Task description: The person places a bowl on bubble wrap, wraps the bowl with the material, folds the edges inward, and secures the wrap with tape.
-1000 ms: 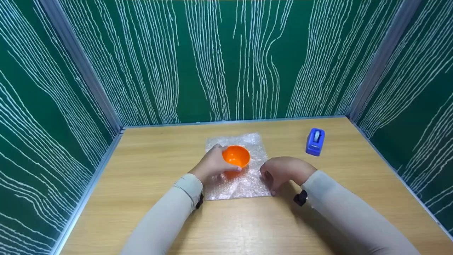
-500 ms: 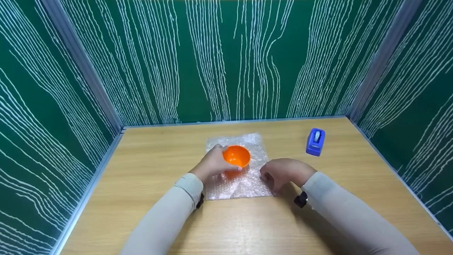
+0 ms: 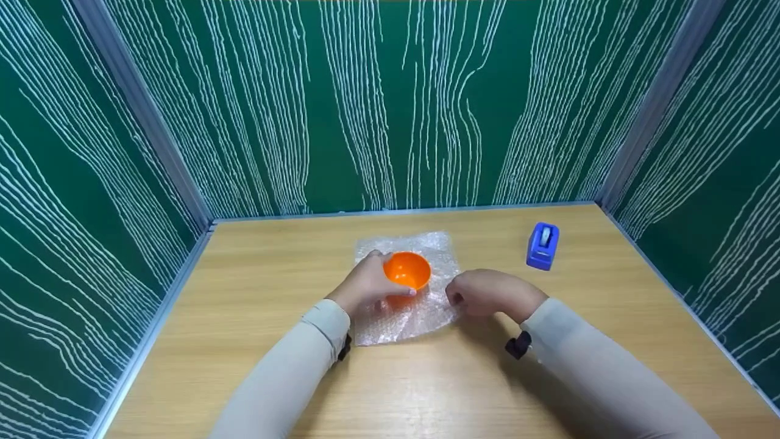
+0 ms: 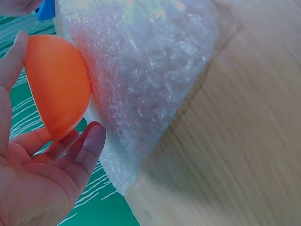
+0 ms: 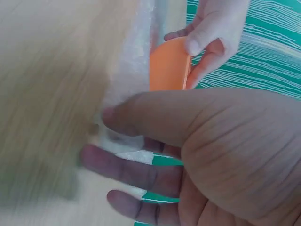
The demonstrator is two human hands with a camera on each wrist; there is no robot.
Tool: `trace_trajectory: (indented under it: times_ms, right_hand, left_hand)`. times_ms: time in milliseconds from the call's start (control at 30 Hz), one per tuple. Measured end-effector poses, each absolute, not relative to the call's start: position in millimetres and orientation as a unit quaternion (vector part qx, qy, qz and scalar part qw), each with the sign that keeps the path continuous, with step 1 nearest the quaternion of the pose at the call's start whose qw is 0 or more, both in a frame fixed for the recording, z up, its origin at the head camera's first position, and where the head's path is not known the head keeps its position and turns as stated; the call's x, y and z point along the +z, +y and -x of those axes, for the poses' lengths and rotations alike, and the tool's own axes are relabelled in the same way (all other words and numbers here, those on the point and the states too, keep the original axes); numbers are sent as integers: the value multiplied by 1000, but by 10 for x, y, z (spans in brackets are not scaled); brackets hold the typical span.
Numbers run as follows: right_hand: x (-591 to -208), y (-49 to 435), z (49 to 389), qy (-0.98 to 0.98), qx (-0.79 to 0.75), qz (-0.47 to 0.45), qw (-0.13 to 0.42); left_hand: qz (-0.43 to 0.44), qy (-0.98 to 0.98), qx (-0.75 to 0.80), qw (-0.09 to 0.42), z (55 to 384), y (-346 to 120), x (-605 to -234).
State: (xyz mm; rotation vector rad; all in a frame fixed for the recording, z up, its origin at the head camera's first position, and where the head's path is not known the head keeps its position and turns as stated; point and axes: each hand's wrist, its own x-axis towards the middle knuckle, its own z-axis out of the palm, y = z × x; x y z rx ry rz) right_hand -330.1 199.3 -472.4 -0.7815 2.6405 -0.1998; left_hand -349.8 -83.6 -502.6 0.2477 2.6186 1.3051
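Note:
An orange bowl (image 3: 408, 268) stands mouth up on a sheet of bubble wrap (image 3: 387, 329) in the middle of the table. My left hand (image 3: 367, 283) grips the bowl from its left side, thumb at the near rim and fingers around the far side. In the left wrist view the bowl (image 4: 59, 87) shows its smooth outer wall against the wrap. At the sheet's near right corner, my right hand (image 3: 493, 294) pinches the bubble wrap, whose corner is raised off the wood. The right wrist view shows the thumb (image 5: 146, 113) over the wrap's edge, the other fingers spread below.
A blue tape dispenser (image 3: 542, 246) stands on the table's right side, beyond my right hand. The wooden table (image 3: 402, 390) is bordered by green walls (image 3: 262, 110) with white wavy lines at the back and both sides.
My right hand has lifted the near right corner of the bubble wrap and curled it slightly inward. The left hand and the bowl have stayed in place.

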Motion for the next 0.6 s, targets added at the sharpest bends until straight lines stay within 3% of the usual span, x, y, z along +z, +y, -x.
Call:
trace_trajectory:
  times_ms: [367, 600]
  right_hand:
    - [-4586, 2088, 3326, 921, -114, 346, 135]
    - [-4532, 2115, 3362, 928, -137, 330, 111]
  left_hand:
    - [-67, 888, 440, 113, 3471, -841, -5015]
    - [-57, 891, 434, 117, 3483, -823, -5021]
